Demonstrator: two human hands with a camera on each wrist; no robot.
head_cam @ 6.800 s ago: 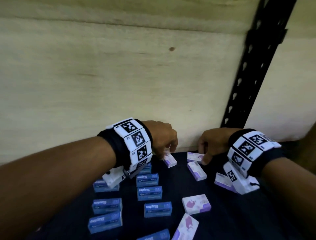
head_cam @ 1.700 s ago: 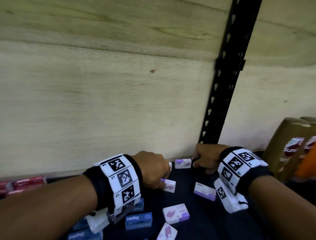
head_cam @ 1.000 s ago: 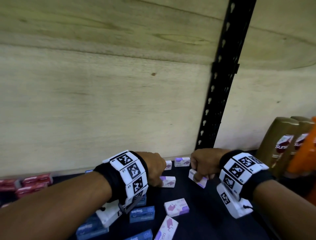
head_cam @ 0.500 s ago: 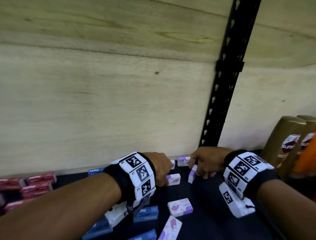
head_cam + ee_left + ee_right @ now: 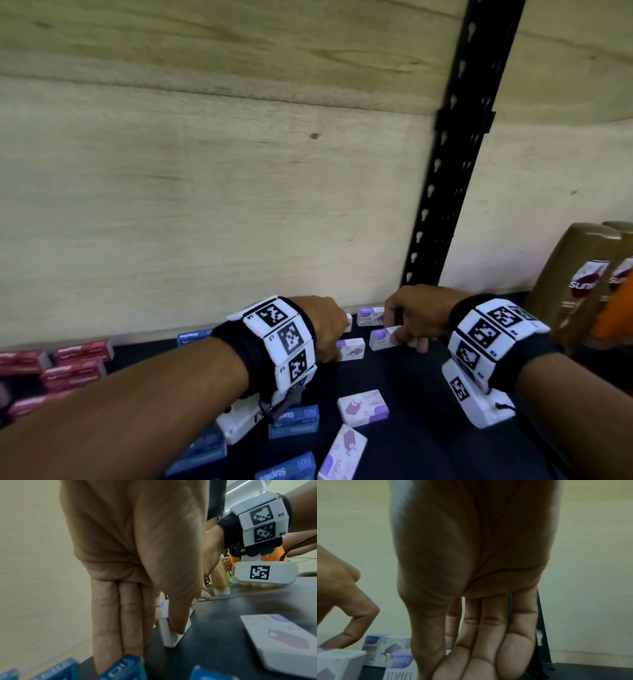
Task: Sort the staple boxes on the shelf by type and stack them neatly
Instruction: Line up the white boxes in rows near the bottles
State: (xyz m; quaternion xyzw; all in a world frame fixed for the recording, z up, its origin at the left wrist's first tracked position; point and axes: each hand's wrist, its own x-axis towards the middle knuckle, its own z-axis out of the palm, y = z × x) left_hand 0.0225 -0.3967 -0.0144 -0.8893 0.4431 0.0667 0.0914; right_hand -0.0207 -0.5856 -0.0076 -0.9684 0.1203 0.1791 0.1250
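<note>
Small white-and-purple staple boxes lie at the back of the dark shelf (image 5: 428, 411). My left hand (image 5: 337, 349) pinches one white-and-purple box (image 5: 352, 349) (image 5: 164, 632) between thumb (image 5: 178, 622) and fingers, set on its edge on the shelf. My right hand (image 5: 399, 337) grips the right end of a second white-and-purple box (image 5: 382, 337) (image 5: 400, 668) just to the right of it. A third such box (image 5: 370, 316) (image 5: 385, 649) stands against the back wall between the hands. Another is half hidden behind my left hand.
Two loose white-and-purple boxes (image 5: 363, 407) lie nearer me, and several blue boxes (image 5: 294, 416) lie at the lower left. Red boxes (image 5: 72, 371) are piled at far left. Brown bottles (image 5: 575, 281) stand at right, past a black upright post (image 5: 455, 154).
My right hand has brought its box from the right and turned it from standing on end to lying lengthwise beside the left hand's box. The left hand has barely moved.
</note>
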